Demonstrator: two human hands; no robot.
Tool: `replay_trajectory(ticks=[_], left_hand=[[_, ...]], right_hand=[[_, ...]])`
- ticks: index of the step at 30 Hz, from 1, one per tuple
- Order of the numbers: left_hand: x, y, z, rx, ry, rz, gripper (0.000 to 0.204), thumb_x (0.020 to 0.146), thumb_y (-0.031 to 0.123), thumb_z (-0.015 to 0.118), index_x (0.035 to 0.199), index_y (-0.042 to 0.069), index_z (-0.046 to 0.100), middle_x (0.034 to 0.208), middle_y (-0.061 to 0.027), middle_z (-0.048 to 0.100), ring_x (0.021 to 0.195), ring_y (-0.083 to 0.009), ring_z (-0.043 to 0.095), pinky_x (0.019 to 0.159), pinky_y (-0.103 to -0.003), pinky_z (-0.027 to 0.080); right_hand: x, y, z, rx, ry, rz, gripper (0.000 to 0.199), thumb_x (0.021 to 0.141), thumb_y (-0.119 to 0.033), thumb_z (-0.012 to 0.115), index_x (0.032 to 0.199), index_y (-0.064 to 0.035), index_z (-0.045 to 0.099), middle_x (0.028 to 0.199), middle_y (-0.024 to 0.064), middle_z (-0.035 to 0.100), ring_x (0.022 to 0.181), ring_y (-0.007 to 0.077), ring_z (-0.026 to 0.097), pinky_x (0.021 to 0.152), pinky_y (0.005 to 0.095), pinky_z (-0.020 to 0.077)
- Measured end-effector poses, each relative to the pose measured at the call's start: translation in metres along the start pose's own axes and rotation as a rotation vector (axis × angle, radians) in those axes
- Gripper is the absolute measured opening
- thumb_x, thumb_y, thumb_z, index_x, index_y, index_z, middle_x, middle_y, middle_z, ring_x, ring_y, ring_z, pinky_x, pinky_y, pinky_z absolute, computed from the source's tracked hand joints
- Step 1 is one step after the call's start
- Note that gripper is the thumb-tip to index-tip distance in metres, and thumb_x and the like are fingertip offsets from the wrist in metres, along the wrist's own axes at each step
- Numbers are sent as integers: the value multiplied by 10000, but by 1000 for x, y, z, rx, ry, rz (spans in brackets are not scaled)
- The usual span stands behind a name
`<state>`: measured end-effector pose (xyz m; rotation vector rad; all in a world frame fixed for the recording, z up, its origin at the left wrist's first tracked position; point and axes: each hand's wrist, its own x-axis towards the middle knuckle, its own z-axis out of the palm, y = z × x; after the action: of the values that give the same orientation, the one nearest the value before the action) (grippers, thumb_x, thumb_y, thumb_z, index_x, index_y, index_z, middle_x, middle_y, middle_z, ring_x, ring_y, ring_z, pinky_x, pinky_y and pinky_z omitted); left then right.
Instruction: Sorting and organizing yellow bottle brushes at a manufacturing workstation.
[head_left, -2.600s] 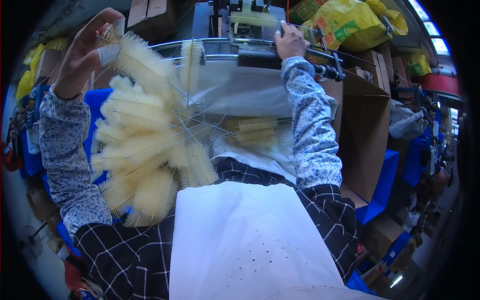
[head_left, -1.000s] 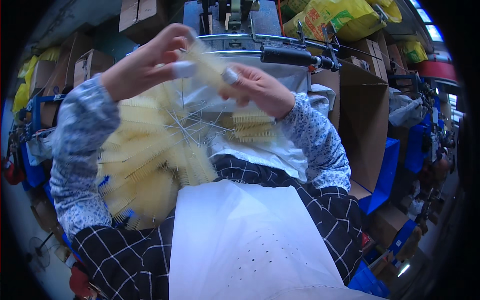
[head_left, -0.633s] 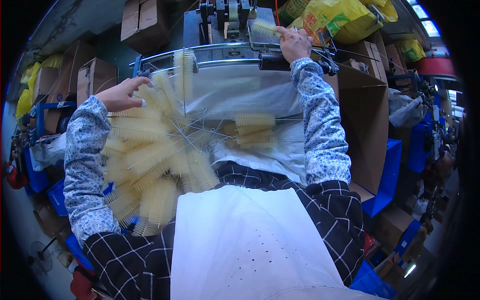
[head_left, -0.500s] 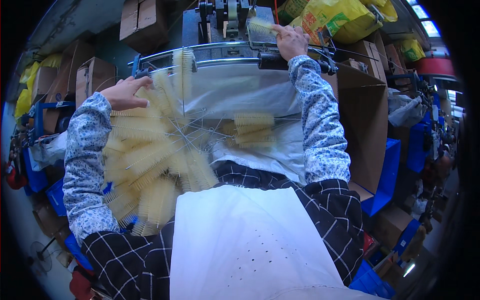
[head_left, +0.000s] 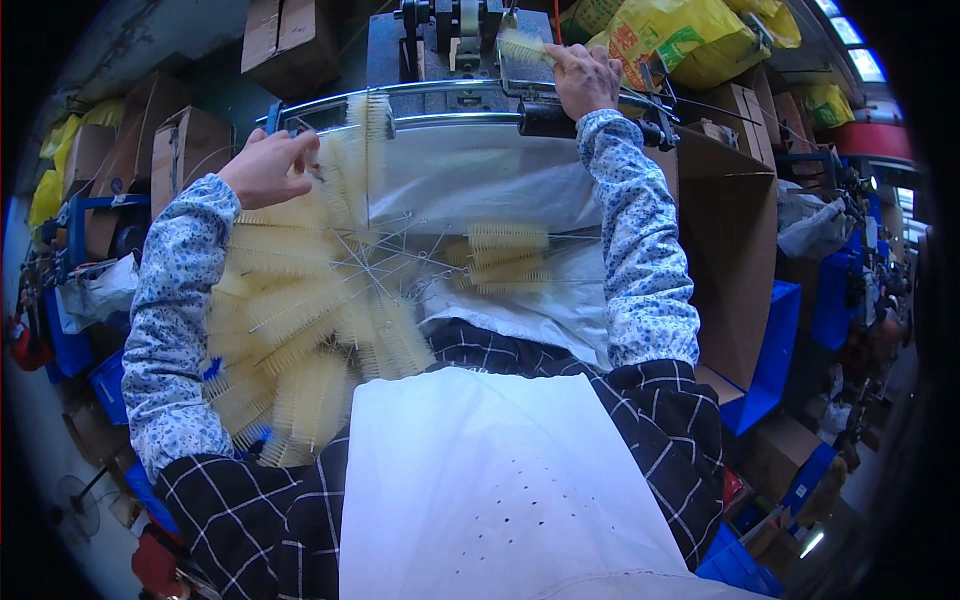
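My left hand (head_left: 270,168) is raised at the upper left, fingers curled together; whether anything small is pinched in them I cannot make out. Just below it lies a heap of pale yellow bristle brushes (head_left: 285,330) with twisted wire stems, fanned out across my lap. One brush (head_left: 368,150) stands upright beside that hand, against the rail. At the machine (head_left: 490,95), my right hand (head_left: 585,85) is closed on the end of another brush (head_left: 523,47), whose bristles point leftward. Several more brushes (head_left: 505,255) lie apart in the middle, on white sheeting.
A chrome rail (head_left: 450,120) crosses in front of the machine. An open cardboard box (head_left: 725,260) stands at my right, inside a blue crate (head_left: 775,340). Yellow bags (head_left: 680,40) are piled behind my right hand. More cartons (head_left: 290,45) stand at the back left.
My left hand has moved up and to the right, and its spread fingers have curled in. My right hand stays at the machine with its brush, nearly unmoved.
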<state>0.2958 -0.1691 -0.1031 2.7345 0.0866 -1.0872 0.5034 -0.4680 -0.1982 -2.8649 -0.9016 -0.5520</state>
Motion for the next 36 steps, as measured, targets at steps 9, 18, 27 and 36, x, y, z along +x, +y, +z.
replay_trajectory(ticks=[9, 18, 27, 36], left_hand=[[6, 8, 8, 235, 332, 357, 592, 604, 5, 566, 1153, 127, 381, 1137, -95, 451, 1141, -240, 351, 1014, -396, 108], [16, 19, 11, 396, 78, 354, 517, 601, -46, 548, 1090, 105, 475, 1194, -87, 429, 1170, -240, 313, 1017, -422, 56], [-2, 25, -19, 147, -83, 155, 415, 624, 110, 618, 1024, 66, 518, 949, -118, 556, 897, -260, 503, 858, -396, 321], [-23, -3, -33, -223, -292, 37, 579, 656, 154, 616, 1175, 121, 361, 897, -109, 493, 778, -210, 526, 716, -284, 447]], right_hand=[[4, 5, 9, 63, -130, 41, 261, 823, -189, 459, 1046, -284, 555, 907, 2, 541, 893, 188, 432, 796, 370, 292], [24, 18, 41, -108, -119, -94, 435, 812, -88, 415, 1185, -311, 408, 1193, -17, 418, 1202, 210, 231, 971, 519, 96], [-9, 43, 11, -64, -118, 256, 489, 755, -371, 505, 1196, -182, 413, 1159, 51, 453, 1087, 227, 341, 871, 443, 223], [2, 14, 25, 228, -58, 239, 363, 753, -275, 526, 1089, -138, 529, 1050, 50, 541, 969, 225, 501, 828, 447, 322]])
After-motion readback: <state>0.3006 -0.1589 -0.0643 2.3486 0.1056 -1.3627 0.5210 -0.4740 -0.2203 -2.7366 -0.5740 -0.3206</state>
